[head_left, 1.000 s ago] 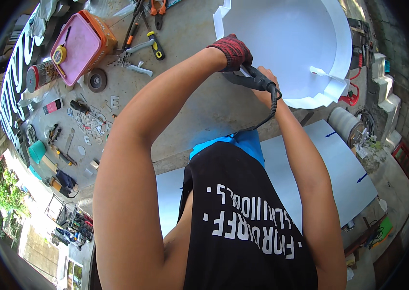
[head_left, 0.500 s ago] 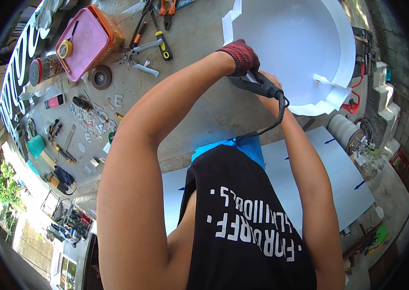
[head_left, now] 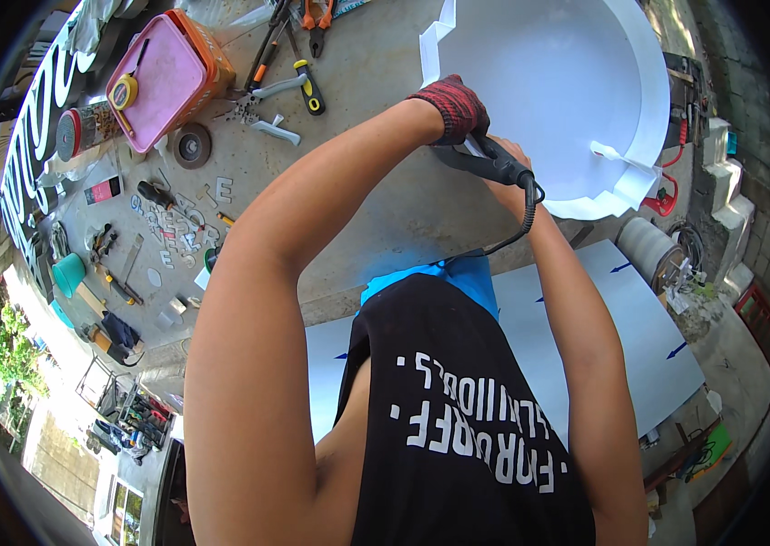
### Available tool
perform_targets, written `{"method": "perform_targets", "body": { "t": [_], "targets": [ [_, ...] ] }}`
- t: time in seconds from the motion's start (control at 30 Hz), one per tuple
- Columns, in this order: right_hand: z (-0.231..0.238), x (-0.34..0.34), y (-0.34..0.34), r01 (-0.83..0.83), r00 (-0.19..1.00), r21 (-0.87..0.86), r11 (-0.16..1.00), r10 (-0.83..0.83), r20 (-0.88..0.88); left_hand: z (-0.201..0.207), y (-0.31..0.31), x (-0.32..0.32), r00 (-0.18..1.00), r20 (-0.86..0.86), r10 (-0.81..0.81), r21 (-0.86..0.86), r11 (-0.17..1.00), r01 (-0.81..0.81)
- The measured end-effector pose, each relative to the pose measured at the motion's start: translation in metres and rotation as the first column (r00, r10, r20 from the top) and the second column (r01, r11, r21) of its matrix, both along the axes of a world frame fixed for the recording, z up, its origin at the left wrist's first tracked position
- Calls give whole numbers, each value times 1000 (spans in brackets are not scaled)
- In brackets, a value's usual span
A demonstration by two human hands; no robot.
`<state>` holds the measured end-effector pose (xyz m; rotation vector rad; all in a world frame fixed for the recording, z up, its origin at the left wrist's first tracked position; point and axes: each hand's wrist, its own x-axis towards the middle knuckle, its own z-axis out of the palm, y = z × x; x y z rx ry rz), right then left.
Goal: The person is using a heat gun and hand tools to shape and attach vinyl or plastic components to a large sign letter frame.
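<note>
At upper centre, has gloved left hand (head_left: 454,109) and bare right hand (head_left: 508,148) at a black corded tool (head_left: 505,167) beside a round white tray-like piece (head_left: 553,91); cannot tell the grip of mostly hidden fingers. Stands at a littered grey worktop (head_left: 376,205), with sunlit greenery (head_left: 3,359) lower left.

L hand (head_left: 454,109) is in rough knit cloth on my feed. Tool (head_left: 499,166) looks like matt blk plastic, cord (head_left: 528,217) more rubbery. Tray (head_left: 576,100) reads to me as smooth wht plastic w/ a soft sheen. Table (head_left: 357,205) is matt n scuffed, can't tell if metal. Lid (head_left: 159,91) n tub (head_left: 218,75) = plastic, pliers (head_left: 317,42) metal n plastic. Shirt (head_left: 439,346) = matt cloth, kinda soft.
</note>
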<state>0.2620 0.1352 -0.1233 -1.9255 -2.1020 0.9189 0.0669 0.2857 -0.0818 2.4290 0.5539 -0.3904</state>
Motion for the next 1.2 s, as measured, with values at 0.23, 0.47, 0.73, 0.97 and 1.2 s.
{"method": "perform_targets", "body": {
  "t": [0.23, 0.47, 0.73, 0.97, 1.2],
  "targets": [
    [-2, 3, -2, 13, 1000, -38, 999, -12, 26, -3, -3, 1, 999, 36, 10, 14, 1000, -10],
    [5, -8, 6, 44, 999, -57, 997, -44, -1, 2, -1, -6, 998, 45, 47, -16, 999, -47],
    [6, -6, 4, 114, 993, -98, 989, -117, -25, 2, -2, -3, 998, 19, 64, -23, 998, -64],
    [11, -5, 3, 144, 989, -135, 980, -146, -8, 9, -2, 0, 998, -6, 60, -34, 998, -60],
    [13, -8, 4, 143, 989, -134, 981, -146, -12, -7, -2, 1, 999, -23, 25, -16, 1000, -25]
  ]
}}
